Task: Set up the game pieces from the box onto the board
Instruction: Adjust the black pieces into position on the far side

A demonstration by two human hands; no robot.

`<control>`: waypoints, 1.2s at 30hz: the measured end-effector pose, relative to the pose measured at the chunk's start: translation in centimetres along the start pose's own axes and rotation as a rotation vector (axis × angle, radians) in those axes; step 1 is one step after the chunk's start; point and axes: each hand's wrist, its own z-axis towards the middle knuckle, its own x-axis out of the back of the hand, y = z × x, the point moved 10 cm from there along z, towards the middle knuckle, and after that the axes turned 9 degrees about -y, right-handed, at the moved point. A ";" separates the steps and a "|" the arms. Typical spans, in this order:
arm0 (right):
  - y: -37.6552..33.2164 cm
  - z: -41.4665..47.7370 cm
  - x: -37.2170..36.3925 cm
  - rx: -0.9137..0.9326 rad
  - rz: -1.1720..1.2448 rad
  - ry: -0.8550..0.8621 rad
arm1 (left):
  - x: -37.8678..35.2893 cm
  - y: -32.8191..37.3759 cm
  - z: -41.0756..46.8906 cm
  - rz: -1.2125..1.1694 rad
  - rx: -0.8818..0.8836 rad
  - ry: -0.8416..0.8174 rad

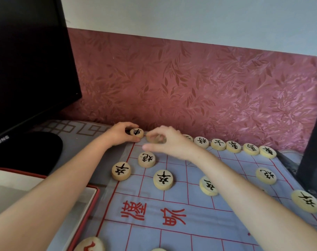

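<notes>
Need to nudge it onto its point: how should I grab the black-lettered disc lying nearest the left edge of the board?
Pinch the disc across its rim from above, thumb and finger on opposite sides. It lies flat, face up, apart from its neighbour, so the edge is probably free all round; the flat top gives no hold.

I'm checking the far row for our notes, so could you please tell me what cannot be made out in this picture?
- Head view: the piece in the right hand is motion-blurred, so its character is unreadable.
- The back-row piece behind that hand is mostly hidden.
- The red-marked piece is cut by the bottom edge.
- The box runs off the left edge, so its contents are unseen.
</notes>
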 end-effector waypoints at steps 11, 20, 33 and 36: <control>5.0 5.1 0.1 -0.240 -0.124 -0.012 | -0.2 -0.2 -0.1 -0.038 -0.002 0.003; 5.1 4.5 0.3 -0.245 -0.079 0.030 | -0.3 -0.1 -0.2 -0.052 -0.001 0.004; 7.7 1.5 2.9 -0.244 -0.072 0.028 | -0.4 -0.3 -0.1 -0.073 0.006 -0.014; 7.5 1.1 2.8 -0.247 -0.093 0.028 | -0.4 -0.4 -0.2 -0.077 0.011 -0.009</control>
